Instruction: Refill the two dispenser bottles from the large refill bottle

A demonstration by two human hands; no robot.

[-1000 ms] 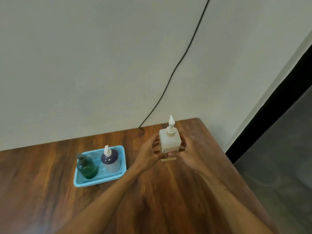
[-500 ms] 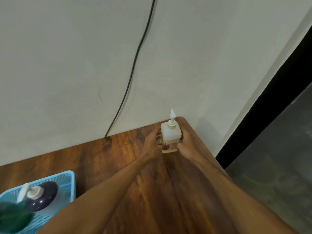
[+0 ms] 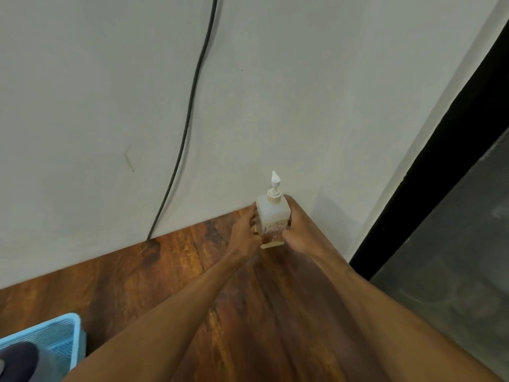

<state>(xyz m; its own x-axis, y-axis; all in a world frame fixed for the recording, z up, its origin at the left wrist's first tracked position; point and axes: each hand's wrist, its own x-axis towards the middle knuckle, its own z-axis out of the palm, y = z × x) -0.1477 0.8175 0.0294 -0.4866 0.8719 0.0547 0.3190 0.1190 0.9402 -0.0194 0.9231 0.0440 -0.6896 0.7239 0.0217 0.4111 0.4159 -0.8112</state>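
Near left corner: blue mesh tray [image 3: 59, 336], dark-capped dispenser bottle [image 3: 18, 361] inside, mostly cropped. Mid: wooden table [image 3: 154, 274]. Far right table corner, against wall [image 3: 96, 106]: pale pump bottle [image 3: 272, 213], upright, clasped low down by left hand [image 3: 243, 238] and right hand [image 3: 298, 232]. Beyond: black cable [image 3: 190, 117] down wall.

Both bare arms stretched forward, converging; left hand [image 3: 245, 236] and right hand [image 3: 296, 238] cupped around bottle [image 3: 272, 215] from opposite sides (fingers curled, partly hidden)
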